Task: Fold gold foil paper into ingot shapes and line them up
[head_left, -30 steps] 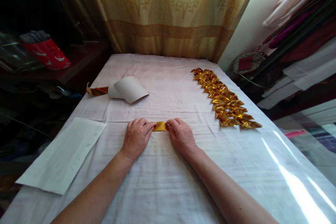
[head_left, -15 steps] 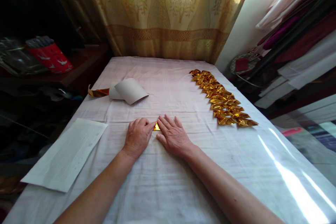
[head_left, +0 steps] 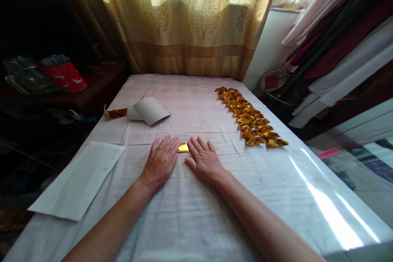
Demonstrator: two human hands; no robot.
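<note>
"Start at the far left. What's there?"

"A glass vessel [head_left: 29, 80], then a red cup [head_left: 69, 77] printed with white birds, up on the dark furniture beside the bed or table. I can't tell which it is under that white cloth [head_left: 187, 221]."

"And on the cloth?"

"A pale sheet of paper [head_left: 81, 180] lies aslant near the left edge. Further back, an orange-gold ribbon [head_left: 116, 113] meets a curled grey card [head_left: 152, 110]; whether it runs inside, I can't tell from here."

"Now the hands?"

"The left hand [head_left: 161, 159] is open and flat, palm down, its fingertips at the left end of a small gold strip [head_left: 183, 147]."

"Where's the strip exactly?"

"Flat on the cloth between the two hands, its bright middle showing. The right hand [head_left: 204, 159] is open too, palm down, fingers over the other end, thumb held out apart."

"And past that?"

"Folded gold pieces [head_left: 250, 118] in slanting rows, well apart from the right hand. Beyond the cloth, something pink [head_left: 328, 153], then hanging clothes [head_left: 346, 57]."
</note>
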